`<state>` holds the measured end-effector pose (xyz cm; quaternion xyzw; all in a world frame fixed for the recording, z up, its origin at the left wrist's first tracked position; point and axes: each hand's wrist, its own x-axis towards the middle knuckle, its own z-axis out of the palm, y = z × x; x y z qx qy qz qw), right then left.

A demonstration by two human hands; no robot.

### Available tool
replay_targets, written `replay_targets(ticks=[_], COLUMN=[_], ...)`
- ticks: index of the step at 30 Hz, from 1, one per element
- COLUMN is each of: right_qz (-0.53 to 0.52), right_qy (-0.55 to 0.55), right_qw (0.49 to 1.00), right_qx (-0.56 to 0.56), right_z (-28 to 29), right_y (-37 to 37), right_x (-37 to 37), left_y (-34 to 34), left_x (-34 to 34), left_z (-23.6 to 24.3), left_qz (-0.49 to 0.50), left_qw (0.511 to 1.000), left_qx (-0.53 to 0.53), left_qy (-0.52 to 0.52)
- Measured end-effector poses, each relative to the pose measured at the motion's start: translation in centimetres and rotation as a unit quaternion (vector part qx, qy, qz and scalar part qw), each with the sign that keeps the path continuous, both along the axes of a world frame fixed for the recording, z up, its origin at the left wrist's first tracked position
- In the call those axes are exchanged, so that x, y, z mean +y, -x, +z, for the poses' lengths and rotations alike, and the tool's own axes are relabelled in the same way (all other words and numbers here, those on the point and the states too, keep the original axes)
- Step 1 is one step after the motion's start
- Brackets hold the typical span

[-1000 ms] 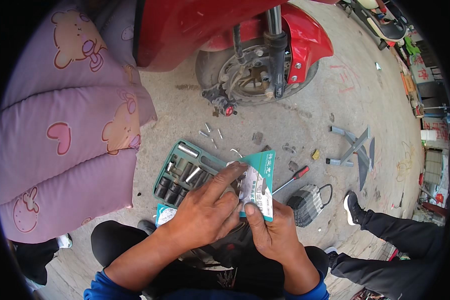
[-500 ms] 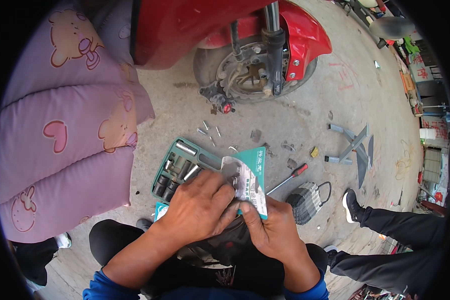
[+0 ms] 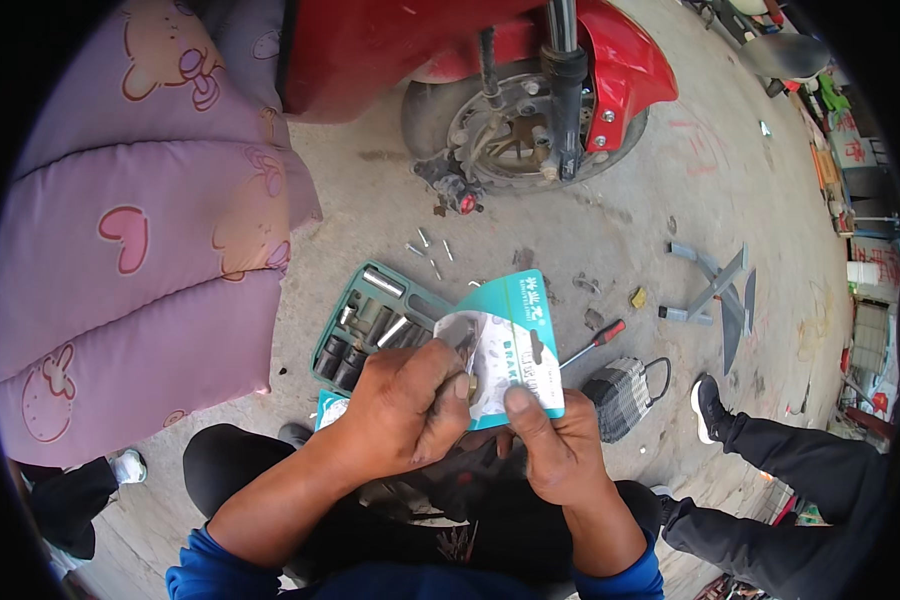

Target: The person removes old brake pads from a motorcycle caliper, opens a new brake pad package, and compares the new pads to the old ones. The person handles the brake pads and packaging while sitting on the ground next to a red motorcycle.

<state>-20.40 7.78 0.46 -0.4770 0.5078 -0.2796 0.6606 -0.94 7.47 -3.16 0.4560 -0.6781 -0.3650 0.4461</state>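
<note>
Between my hands is a teal and white blister-pack card [image 3: 518,345], tilted, with its printed side up. My right hand [image 3: 562,450] pinches its lower right edge, thumb on the front. My left hand [image 3: 400,405] is closed at the card's left edge, where clear plastic and a dark part show. A small brass-coloured bit shows by the left fingertips; what else those fingers hold is hidden. Just beyond my left hand lies an open green socket set case [image 3: 348,290] with several chrome and black sockets. Another teal package [image 3: 328,408] sticks out beside my left forearm.
Ahead stands a red scooter with its front wheel [image 3: 515,130] and a loose-hanging caliper [image 3: 452,185]. Several small pins [image 3: 432,250], a red-handled screwdriver [image 3: 595,343], a woven bag [image 3: 615,398] and a grey metal stand [image 3: 715,290] lie around. A purple quilted cover [image 3: 150,300] hangs left; another person's legs [image 3: 800,440] are right.
The card has turned flatter toward view, showing more of its front. My right thumb has moved onto its face, and the left fingers have shifted along its left edge.
</note>
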Motion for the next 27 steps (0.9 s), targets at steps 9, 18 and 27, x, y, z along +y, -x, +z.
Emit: replay_targets(ticks=[9,18,27], right_qz=[-0.156,0.076,-0.091], right_qy=[-0.108,0.445,0.043], right_qw=[0.965,0.858,0.991], right_qx=[-0.182,0.244,-0.083], right_z=[-0.7,-1.8,-1.4], right_y=[-1.3,-1.5,-1.6], right_x=[0.1,-0.1,1.2], left_y=[-0.8,0.9,1.6], left_x=[0.4,0.9,1.1], left_z=[0.2,-2.0,-2.6], left_qz=[0.063,0.055,0.087], left_qw=[0.916,0.961,0.752], left_qx=[0.317,0.241,0.510], left_qy=[-0.236,-0.122,-0.408])
